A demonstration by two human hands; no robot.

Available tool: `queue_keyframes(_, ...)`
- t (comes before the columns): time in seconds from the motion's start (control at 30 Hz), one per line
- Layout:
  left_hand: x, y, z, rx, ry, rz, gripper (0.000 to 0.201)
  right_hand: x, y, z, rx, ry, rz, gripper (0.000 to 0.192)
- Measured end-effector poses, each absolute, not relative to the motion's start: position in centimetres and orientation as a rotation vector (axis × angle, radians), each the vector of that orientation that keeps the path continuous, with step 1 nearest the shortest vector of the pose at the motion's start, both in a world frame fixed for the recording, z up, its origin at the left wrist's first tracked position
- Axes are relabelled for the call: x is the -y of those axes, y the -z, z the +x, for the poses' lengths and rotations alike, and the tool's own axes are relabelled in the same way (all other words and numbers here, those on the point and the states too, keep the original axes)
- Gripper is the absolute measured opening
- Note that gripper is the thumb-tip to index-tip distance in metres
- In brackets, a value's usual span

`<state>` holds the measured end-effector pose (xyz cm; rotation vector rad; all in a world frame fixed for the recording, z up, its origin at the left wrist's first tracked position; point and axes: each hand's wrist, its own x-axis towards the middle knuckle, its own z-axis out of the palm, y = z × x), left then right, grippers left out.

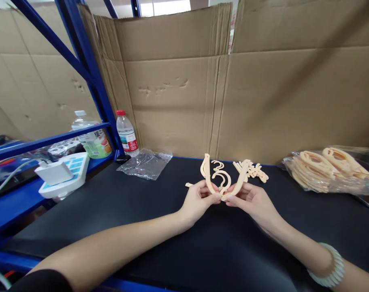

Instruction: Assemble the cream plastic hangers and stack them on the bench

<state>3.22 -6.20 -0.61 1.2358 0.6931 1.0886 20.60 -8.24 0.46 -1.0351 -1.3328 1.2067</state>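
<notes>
In the middle of the head view, my left hand (195,205) pinches the lower end of a curved beige hanger arm (207,176). My right hand (259,202) grips a matching hanger arm (242,178). Both pieces point upward and outward in a V, their lower ends close together between my fingertips. A beige hook (228,178) rises between them; whether it is joined to either arm is hidden by the fingers. Just behind lie more loose hooks (217,163) and a heap of small beige pieces (257,172). Another piece (188,185) pokes out beside my left hand.
Clear bags of beige hanger parts (321,170) lie at the right. A crumpled plastic bag (148,164) and a red-capped water bottle (127,134) stand back left. On the blue rack are a larger bottle (94,140) and a white power strip (70,174). Cardboard (172,89) walls the black tabletop (135,207).
</notes>
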Motion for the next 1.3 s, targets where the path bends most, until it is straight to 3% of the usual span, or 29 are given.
queue_keyframes(0.27, 6.2, 0.5, 3.2, -0.718, -1.131, 1.217, 0.03, 8.3, -0.2, 20.2, 1.198, -1.26, -1.062, 0.037)
queue_keyframes(0.53, 4.6, -0.7, 2.3, -0.756, -1.189, 1.059, 0.025, 6.6, -1.9, 23.6, 1.481, -1.316, -1.03, 0.029)
queue_keyframes(0.7, 1.2, -2.5, 0.1, -0.801, -1.143, 0.99, 0.01, 5.0, -3.3, 27.0, 1.729, -0.959, -1.097, 0.024)
queue_keyframes(0.8, -0.5, -2.8, -1.1, -0.828, -1.12, 0.976, 0.013, 4.4, -3.6, 28.7, 1.902, -0.687, -1.181, 0.023)
queue_keyframes(0.97, -1.7, -2.8, -2.5, -0.824, -1.052, 1.38, 0.025, 4.1, -3.9, 30.1, 2.14, -0.479, -1.17, 0.021)
queue_keyframes(1.3, -1.3, -3.9, -3.4, -0.786, -0.438, 2.591, 0.017, 4.4, -3.7, 30.0, 2.567, -0.484, -1.148, 0.013)
